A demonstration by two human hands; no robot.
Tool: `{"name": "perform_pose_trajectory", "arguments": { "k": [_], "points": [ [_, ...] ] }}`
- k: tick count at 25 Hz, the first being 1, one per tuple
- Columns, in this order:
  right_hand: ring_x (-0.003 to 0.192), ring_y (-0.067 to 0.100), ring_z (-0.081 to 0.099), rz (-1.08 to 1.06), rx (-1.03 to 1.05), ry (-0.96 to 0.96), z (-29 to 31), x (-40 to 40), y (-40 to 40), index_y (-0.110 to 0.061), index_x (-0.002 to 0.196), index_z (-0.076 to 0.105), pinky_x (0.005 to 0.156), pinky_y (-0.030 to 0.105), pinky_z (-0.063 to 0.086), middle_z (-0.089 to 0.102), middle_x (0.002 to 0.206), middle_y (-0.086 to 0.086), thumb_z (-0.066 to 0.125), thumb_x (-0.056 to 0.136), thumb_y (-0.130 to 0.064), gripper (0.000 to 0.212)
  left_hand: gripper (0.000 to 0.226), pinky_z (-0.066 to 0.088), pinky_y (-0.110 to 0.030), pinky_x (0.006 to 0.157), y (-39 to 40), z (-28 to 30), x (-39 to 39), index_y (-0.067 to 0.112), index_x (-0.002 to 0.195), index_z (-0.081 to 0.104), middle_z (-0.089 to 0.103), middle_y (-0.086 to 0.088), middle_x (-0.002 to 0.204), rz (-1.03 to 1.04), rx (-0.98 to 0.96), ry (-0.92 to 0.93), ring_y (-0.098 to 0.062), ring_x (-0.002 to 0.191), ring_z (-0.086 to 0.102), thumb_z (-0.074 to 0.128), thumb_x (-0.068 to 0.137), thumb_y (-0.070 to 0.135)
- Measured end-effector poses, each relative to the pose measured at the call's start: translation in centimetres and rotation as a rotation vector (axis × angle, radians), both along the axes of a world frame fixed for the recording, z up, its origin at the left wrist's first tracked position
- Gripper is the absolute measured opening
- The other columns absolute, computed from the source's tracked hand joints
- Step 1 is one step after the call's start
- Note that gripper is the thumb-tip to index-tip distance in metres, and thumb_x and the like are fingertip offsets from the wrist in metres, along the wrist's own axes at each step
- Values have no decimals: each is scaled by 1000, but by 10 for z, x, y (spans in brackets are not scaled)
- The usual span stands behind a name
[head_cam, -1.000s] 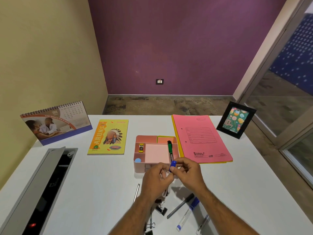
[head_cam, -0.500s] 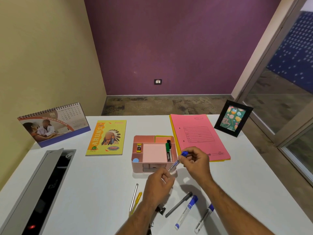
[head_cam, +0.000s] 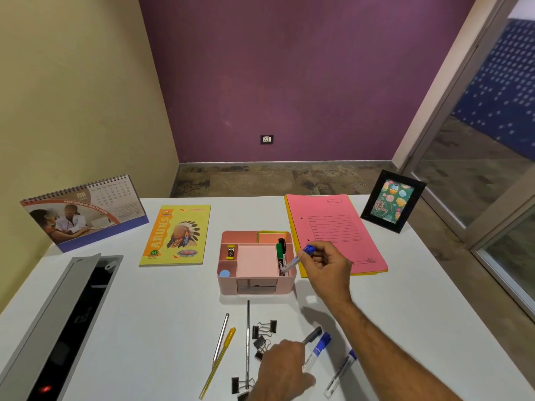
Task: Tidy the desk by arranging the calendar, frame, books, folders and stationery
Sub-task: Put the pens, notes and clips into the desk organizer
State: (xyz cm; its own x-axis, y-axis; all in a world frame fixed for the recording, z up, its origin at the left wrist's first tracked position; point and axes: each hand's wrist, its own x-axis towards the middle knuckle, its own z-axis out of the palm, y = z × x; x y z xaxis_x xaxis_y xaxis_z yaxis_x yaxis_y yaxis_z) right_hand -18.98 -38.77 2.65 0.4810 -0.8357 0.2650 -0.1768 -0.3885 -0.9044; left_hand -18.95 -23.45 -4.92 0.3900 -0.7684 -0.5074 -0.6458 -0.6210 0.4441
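While right fingers (head_cam: 314, 257) pinch a pen (head_cam: 298, 258) tipped into the organiser (head_cam: 256, 283), left fingers (head_cam: 299, 347) curl round a marker (head_cam: 312, 334).

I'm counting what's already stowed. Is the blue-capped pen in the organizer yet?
Partly in: the right hand pinches the pen tilted, tip down inside the organizer's right slot, cap above the rim.

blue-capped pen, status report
Right hand grips blue-capped pen, tip in pink plastic organiser. Left hand on grey pen. Nothing blocking.
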Motion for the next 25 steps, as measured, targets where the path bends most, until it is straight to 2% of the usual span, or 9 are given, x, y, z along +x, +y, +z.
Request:
{"name": "perform_pose_trajectory", "arguments": {
  "k": [3, 6, 9, 12, 14, 17, 19, 21, 25],
  "points": [
    [74, 0, 67, 48, -13, 94, -4, 4, -1, -25, 98, 70, 67, 15, 56, 69, 81, -17, 79, 79, -20, 22, 35, 50, -38, 90, -1, -3, -2, 13, 106, 62, 62, -9, 113, -42, 28, -42, -30, 103, 61, 68, 81, 36],
    [80, 4, 69, 126, -16, 222, -15, 5, -2, -23, 105, 72, 73, 27, 60, 73, 88, -12, 75, 84, -23, 21, 32, 51, -41, 92, -1, -3, -2, 12, 111, 61, 60, -12, 116, -56, 42, -67, -32, 106, 61, 62, 84, 28],
    [80, 8, 69, 172, -46, 319, -24, 2, -2, -25, 112, 72, 74, 36, 61, 75, 98, -9, 71, 87, -29, 25, 24, 49, -36, 77, 2, 0, 1, 15, 96, 60, 60, -8, 100, -17, 19, -37, -28, 93, 61, 57, 78, 30],
    [73, 7, 66, 153, -63, 374, -27, -2, -3, -27, 117, 70, 72, 34, 59, 74, 104, -10, 69, 88, -33, 29, 13, 47, -31, 67, 5, -1, 8, 23, 76, 53, 57, 3, 76, 75, -84, -2, -19, 70, 55, 51, 72, 35],
    [73, 5, 64, 141, -63, 410, -29, -4, -7, -26, 118, 70, 75, 33, 58, 74, 108, -8, 67, 88, -34, 30, 15, 41, -26, 56, 5, 1, 11, 24, 65, 48, 52, 7, 62, 165, -170, 5, -9, 57, 49, 51, 71, 38],
    [85, 10, 65, 145, -36, 469, -30, -9, -12, -23, 119, 70, 83, 36, 58, 71, 117, -5, 67, 89, -34, 32, 24, 29, -20, 46, 1, 10, 16, 26, 57, 41, 48, 8, 56, 309, -302, 71, -8, 52, 47, 54, 73, 39],
    [89, 13, 64, 122, 12, 444, -30, -12, -14, -20, 114, 72, 84, 35, 57, 72, 113, -4, 71, 86, -33, 31, 25, 31, -15, 45, -3, 17, 23, 26, 59, 43, 52, 7, 57, 367, -374, 84, -9, 52, 50, 57, 76, 39],
    [86, 12, 65, 86, 80, 375, -28, -15, -14, -16, 106, 75, 82, 33, 57, 74, 103, -3, 76, 82, -31, 28, 21, 36, -15, 50, -7, 21, 30, 25, 69, 54, 59, 6, 65, 397, -436, 85, -11, 59, 54, 59, 82, 40],
    [78, 21, 66, 151, 234, 228, -21, -17, -6, -12, 98, 75, 76, 35, 58, 71, 81, 2, 80, 78, -15, 21, 14, 54, -28, 69, -12, 23, 40, 29, 85, 62, 64, 9, 77, 396, -536, 76, -14, 74, 60, 63, 88, 42]
  ]
}}
